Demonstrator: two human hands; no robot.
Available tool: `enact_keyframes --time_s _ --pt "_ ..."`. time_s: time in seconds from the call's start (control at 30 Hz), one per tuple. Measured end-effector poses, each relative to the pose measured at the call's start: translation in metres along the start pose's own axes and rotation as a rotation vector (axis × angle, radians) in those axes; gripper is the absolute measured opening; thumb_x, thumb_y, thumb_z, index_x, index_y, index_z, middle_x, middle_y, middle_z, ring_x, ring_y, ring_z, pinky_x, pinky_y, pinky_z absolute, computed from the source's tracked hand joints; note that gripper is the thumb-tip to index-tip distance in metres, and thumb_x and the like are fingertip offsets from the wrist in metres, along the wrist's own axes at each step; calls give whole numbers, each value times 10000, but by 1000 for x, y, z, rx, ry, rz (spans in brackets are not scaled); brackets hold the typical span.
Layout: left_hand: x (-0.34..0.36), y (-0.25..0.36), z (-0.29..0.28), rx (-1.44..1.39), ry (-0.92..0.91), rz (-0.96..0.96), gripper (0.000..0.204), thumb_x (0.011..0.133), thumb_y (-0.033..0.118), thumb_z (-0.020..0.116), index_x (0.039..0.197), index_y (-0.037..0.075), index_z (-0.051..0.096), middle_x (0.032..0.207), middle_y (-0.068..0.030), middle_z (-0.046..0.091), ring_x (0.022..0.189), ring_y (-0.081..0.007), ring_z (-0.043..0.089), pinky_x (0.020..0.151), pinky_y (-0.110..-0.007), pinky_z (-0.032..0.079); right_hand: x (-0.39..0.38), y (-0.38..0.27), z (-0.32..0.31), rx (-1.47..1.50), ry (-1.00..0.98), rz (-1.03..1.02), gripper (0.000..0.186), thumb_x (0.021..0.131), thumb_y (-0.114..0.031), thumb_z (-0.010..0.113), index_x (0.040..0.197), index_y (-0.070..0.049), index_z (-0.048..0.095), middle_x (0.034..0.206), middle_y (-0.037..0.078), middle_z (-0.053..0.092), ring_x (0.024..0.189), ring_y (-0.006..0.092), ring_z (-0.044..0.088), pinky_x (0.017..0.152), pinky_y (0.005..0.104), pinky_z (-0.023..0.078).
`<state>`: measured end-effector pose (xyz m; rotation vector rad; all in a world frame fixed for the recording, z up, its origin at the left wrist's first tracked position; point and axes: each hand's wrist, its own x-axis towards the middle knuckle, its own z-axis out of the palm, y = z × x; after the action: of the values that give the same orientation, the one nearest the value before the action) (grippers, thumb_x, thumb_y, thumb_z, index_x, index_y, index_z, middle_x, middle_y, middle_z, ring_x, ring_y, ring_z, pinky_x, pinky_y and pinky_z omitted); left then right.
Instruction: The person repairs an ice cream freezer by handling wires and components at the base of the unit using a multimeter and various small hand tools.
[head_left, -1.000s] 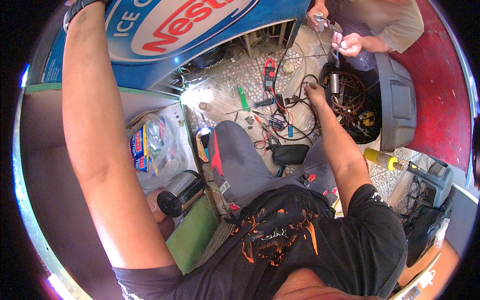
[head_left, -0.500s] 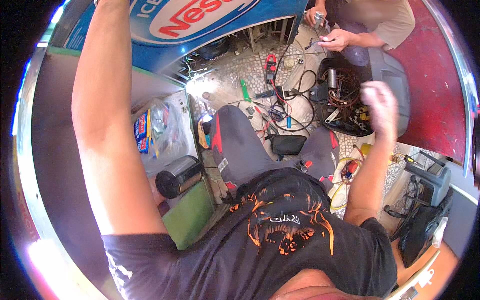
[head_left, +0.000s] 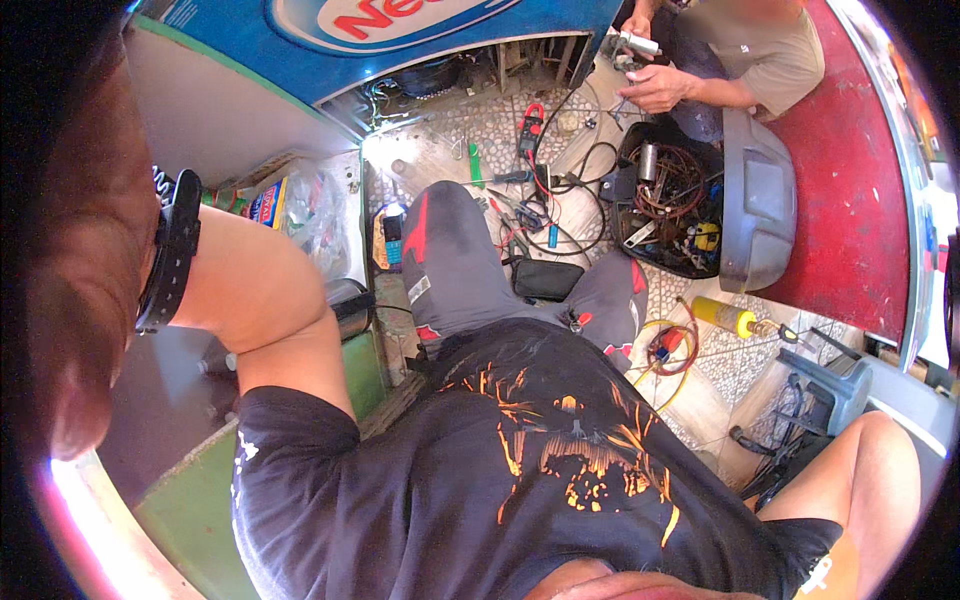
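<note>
My left hand (head_left: 90, 260) is raised very close at the left edge, dark and partly cut off, with a black strap (head_left: 172, 250) round its wrist. One fingertip hangs down, but the other fingers are cut off or too dark to read. Whether it holds anything does not show. My right arm (head_left: 865, 470) bends out at the lower right, and its hand lies outside the picture. Between my knees on the floor are a black pouch (head_left: 546, 280), a red clamp meter (head_left: 531, 130) with leads, a green-handled tool (head_left: 475, 165) and a blue phone (head_left: 393, 240).
An open grey toolbox (head_left: 760, 200) holds copper tubing (head_left: 670, 185). A co-worker's hands (head_left: 655, 88) hold a silver cylinder (head_left: 638, 44) beyond it. A yellow gas cylinder (head_left: 722, 316) lies by a blue-grey stool (head_left: 840, 385). A blue freezer front (head_left: 400, 40) stands ahead.
My left arm has bent back, bringing the hand close at the left. My right hand has left the toolbox and gone out of view. The co-worker's hands have drawn together.
</note>
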<state>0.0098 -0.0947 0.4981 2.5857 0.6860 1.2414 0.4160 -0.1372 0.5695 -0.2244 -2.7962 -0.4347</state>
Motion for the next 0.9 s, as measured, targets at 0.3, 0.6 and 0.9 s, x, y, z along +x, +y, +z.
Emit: enact_keyframes --time_s 0.3,0.6,0.9 --pt "-13 35 -31 -4 -163 103 237 954 220 608 1093 34 658 1156 -86 649 1029 -183 609 885 -315 479 12 -2 0 28 -100 -2 197 885 -120 644 1059 -28 646 955 36 625 849 140 571 791 276 473" --pt "-2 35 -16 51 -326 54 232 956 213 600 1084 29 660 1134 -85 654 1001 -174 610 864 -312 484 10 -4 -6 12 -75 -1 192 886 -117 637 1056 -27 636 956 45 621 844 148 567 785 278 468" --pt "0 26 -9 129 -447 45 227 957 206 592 1076 25 662 1112 -83 660 973 -166 612 843 -310 488 -6 -9 -11 -47 -82 41 188 887 -114 629 1052 -25 627 957 53 617 839 155 562 779 280 463"
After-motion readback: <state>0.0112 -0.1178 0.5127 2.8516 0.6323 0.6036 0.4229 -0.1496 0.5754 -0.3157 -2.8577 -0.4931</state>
